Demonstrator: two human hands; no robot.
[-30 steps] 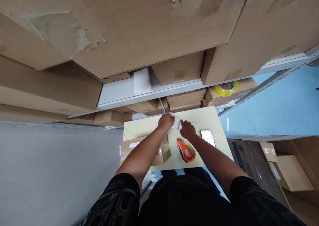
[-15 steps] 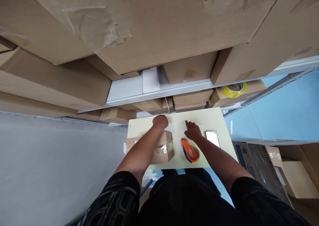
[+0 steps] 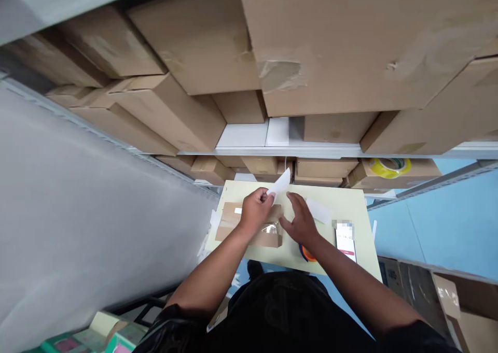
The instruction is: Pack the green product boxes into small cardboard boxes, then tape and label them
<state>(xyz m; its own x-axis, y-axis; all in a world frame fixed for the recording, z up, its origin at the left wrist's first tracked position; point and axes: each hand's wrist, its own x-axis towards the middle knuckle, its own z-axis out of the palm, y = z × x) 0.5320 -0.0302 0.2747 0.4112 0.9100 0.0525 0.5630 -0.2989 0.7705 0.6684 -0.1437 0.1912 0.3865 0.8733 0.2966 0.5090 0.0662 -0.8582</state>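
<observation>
My left hand (image 3: 257, 208) pinches a slip of white paper (image 3: 280, 182) and holds it up over the small table (image 3: 350, 202). Close by on the right, my right hand (image 3: 299, 218) has its thumb and fingers apart, with nothing between them. Under my left hand lies a cardboard box (image 3: 229, 226) with clear tape on its right end. A second white paper (image 3: 319, 210) rests flat on the table beyond my right hand. The orange and blue tape dispenser (image 3: 307, 253) is mostly hidden below my right wrist.
A phone (image 3: 345, 241) lies at the table's right side. Shelves of cardboard boxes (image 3: 369, 47) rise behind the table, and a yellow tape roll (image 3: 390, 167) sits on a lower box. A grey wall (image 3: 97, 213) stands left; an open carton (image 3: 474, 311) is at lower right.
My left hand has lifted the white slip off the table. My right hand has come off the other paper toward the left hand, its fingers opening. The view has turned left.
</observation>
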